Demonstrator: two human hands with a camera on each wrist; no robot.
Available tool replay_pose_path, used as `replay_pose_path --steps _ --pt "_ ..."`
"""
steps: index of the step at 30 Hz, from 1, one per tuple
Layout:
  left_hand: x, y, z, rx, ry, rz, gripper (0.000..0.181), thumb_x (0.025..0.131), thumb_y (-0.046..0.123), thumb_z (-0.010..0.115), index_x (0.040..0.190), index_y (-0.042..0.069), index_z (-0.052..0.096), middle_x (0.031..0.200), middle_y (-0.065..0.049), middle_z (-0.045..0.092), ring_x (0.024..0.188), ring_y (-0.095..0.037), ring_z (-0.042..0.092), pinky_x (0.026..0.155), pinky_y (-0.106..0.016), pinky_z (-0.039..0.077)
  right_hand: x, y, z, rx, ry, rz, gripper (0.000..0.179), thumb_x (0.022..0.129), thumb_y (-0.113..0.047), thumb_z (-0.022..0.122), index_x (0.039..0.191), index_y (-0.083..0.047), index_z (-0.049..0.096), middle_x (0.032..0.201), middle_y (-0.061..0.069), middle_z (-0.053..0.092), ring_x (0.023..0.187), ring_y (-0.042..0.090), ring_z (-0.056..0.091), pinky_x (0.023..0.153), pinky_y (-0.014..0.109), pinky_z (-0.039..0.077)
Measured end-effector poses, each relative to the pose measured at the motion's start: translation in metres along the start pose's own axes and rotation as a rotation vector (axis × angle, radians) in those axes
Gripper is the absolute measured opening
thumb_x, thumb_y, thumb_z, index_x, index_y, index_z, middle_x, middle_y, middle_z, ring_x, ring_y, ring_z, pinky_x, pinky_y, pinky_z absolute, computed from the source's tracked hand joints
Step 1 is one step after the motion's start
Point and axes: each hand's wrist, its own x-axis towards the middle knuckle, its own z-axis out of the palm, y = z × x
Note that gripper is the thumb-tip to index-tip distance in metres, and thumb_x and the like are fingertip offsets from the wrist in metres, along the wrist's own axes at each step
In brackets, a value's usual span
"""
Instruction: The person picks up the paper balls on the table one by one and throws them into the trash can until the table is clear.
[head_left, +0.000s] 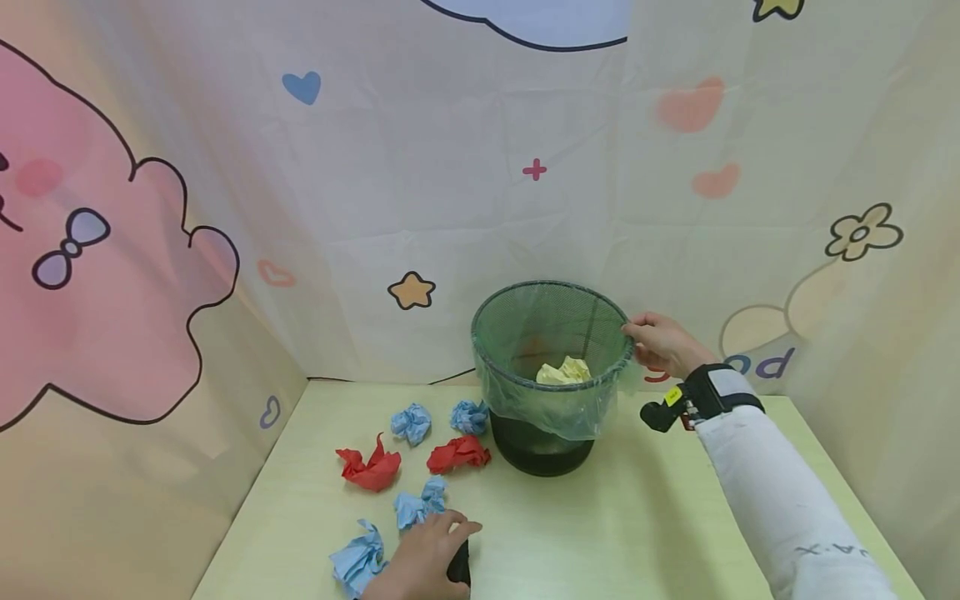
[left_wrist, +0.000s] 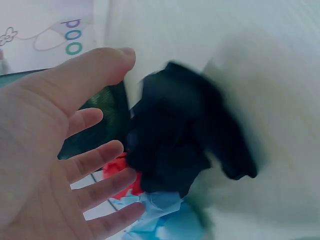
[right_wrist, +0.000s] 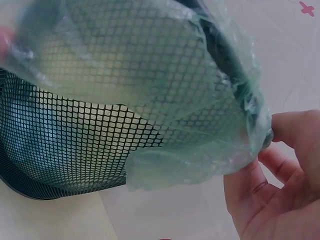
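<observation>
A black mesh wastebasket (head_left: pixel 528 446) with a thin green plastic liner (head_left: pixel 551 408) folded over its rim stands at the table's back. My right hand (head_left: pixel 663 342) pinches its rim and liner at the right side, thumb and fingers showing in the right wrist view. Yellow crumpled paper (head_left: pixel 564 372) lies inside. Low in the head view, my left hand (head_left: pixel 423 558) is over a black crumpled piece (left_wrist: pixel 175 125), perhaps paper. Its fingers are spread and relaxed in the left wrist view, the black piece beyond them; whether they touch it I cannot tell.
Left of the wastebasket lie several blue crumpled papers (head_left: pixel 411 423) and two red ones, one red paper (head_left: pixel 371 468) farther left and another red paper (head_left: pixel 459 454) close to the basket. A printed curtain (head_left: pixel 450 192) hangs behind the pale table (head_left: pixel 637 517).
</observation>
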Motion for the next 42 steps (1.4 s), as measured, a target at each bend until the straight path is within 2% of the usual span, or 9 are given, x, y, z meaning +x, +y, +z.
replay_pose_path --steps 11,19,27,30,34,38,42 --pt "0.002 -0.006 0.024 0.145 -0.016 -0.033 0.074 0.066 0.059 0.073 0.128 0.027 0.048 0.124 0.001 0.049 0.108 -0.023 0.047 0.086 -0.048 0.046 0.000 0.003 -0.001 -0.002 -0.005 0.002 0.013 0.098 -0.020 0.041 0.104 -0.009 0.040 0.090 0.003 0.038 0.064 0.008 0.045 0.061 0.019 0.045" --pt "0.002 -0.010 0.030 0.157 -0.004 -0.060 0.072 0.066 0.049 0.078 0.128 0.024 0.048 0.127 0.001 0.046 0.108 -0.025 0.046 0.080 -0.051 0.046 0.001 0.004 0.000 -0.023 0.006 -0.006 0.015 0.098 -0.022 0.040 0.105 -0.010 0.040 0.091 0.004 0.037 0.062 0.008 0.044 0.061 0.019 0.044" --pt "0.008 -0.007 0.034 0.193 -0.020 -0.136 0.064 0.070 0.040 0.077 0.125 0.022 0.050 0.131 0.000 0.044 0.102 -0.026 0.046 0.072 -0.049 0.050 0.000 0.003 0.000 -0.016 0.007 -0.009 0.015 0.098 -0.022 0.041 0.106 -0.009 0.040 0.092 0.004 0.037 0.062 0.008 0.044 0.061 0.020 0.045" --pt "0.008 -0.005 0.037 0.209 0.010 -0.146 0.056 0.073 0.034 0.077 0.121 0.021 0.053 0.127 -0.001 0.046 0.095 -0.025 0.048 0.059 -0.040 0.050 -0.001 0.002 0.001 -0.013 0.007 -0.006 0.016 0.098 -0.021 0.040 0.106 -0.009 0.039 0.092 0.004 0.036 0.063 0.008 0.044 0.061 0.020 0.045" --pt "0.006 -0.003 0.040 0.239 0.065 -0.137 0.044 0.074 0.029 0.076 0.113 0.021 0.056 0.115 0.000 0.048 0.084 -0.023 0.049 0.045 -0.034 0.044 -0.002 0.001 0.001 -0.022 0.012 0.000 0.016 0.097 -0.021 0.040 0.107 -0.008 0.039 0.092 0.005 0.036 0.064 0.009 0.044 0.061 0.019 0.045" --pt "0.006 -0.003 0.040 0.252 0.090 -0.121 0.039 0.074 0.029 0.075 0.108 0.021 0.058 0.104 -0.002 0.050 0.077 -0.020 0.048 0.046 -0.034 0.045 -0.001 0.001 0.001 -0.023 0.012 -0.002 0.016 0.097 -0.021 0.041 0.107 -0.008 0.039 0.092 0.005 0.036 0.062 0.008 0.044 0.060 0.019 0.045" --pt "0.010 -0.001 0.035 0.214 0.054 -0.125 0.037 0.075 0.028 0.074 0.107 0.020 0.058 0.097 -0.003 0.050 0.076 -0.018 0.049 0.049 -0.032 0.047 0.000 0.001 0.001 -0.007 0.012 -0.003 0.015 0.097 -0.021 0.041 0.106 -0.009 0.039 0.091 0.004 0.036 0.061 0.007 0.044 0.058 0.019 0.044"
